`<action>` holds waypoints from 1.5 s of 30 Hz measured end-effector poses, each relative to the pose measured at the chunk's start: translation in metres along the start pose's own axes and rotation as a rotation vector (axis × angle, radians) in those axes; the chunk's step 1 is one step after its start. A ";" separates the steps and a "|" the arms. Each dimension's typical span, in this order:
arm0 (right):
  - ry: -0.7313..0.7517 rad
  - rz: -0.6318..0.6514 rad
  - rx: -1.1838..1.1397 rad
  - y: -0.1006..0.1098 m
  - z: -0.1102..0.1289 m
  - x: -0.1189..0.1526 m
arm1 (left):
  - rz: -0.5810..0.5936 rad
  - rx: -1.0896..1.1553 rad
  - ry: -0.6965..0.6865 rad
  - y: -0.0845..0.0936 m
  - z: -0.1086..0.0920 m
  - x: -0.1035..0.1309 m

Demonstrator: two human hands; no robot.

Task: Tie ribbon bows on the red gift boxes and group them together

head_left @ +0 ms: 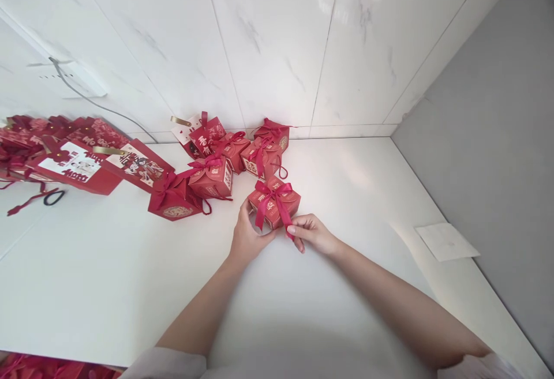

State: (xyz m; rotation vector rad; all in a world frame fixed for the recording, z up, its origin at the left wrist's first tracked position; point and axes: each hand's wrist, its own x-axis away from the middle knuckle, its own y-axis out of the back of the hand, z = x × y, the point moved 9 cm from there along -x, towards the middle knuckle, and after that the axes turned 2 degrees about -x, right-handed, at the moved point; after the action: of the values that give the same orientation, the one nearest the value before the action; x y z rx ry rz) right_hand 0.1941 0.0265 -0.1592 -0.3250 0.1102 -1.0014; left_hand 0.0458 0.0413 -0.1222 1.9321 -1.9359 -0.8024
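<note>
A red gift box point(269, 205) with gold lettering stands on the white table in front of me, a crimson ribbon point(274, 192) tied in a bow on its top. My left hand point(250, 237) holds the box at its left side and near front corner, thumb along the front. At the box's right front, my right hand point(312, 233) pinches one hanging ribbon tail between thumb and fingers. The undersides of the box and part of my left fingers are hidden.
Several ribboned red boxes point(210, 178) stand just behind and left. Farther left lie red gift bags point(78, 165) and a black loop point(54, 197). A grey cable point(104, 108) runs down the tiled wall. A white flat packet point(447, 241) lies right, by a grey panel point(489, 137).
</note>
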 end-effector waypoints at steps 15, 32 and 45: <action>-0.042 -0.059 -0.104 0.011 -0.007 -0.009 | -0.265 0.076 -0.037 0.028 0.003 0.002; 0.116 -0.398 -0.021 0.055 0.000 -0.012 | -0.302 0.035 -0.030 0.036 0.006 0.002; 0.252 -0.020 0.125 0.017 0.027 -0.007 | 0.170 0.550 0.044 -0.003 0.036 -0.011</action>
State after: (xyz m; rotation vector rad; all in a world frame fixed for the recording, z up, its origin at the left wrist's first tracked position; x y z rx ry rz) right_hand 0.2109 0.0464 -0.1390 -0.0852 0.2714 -1.0615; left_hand 0.0284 0.0589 -0.1508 1.9914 -2.4354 -0.1825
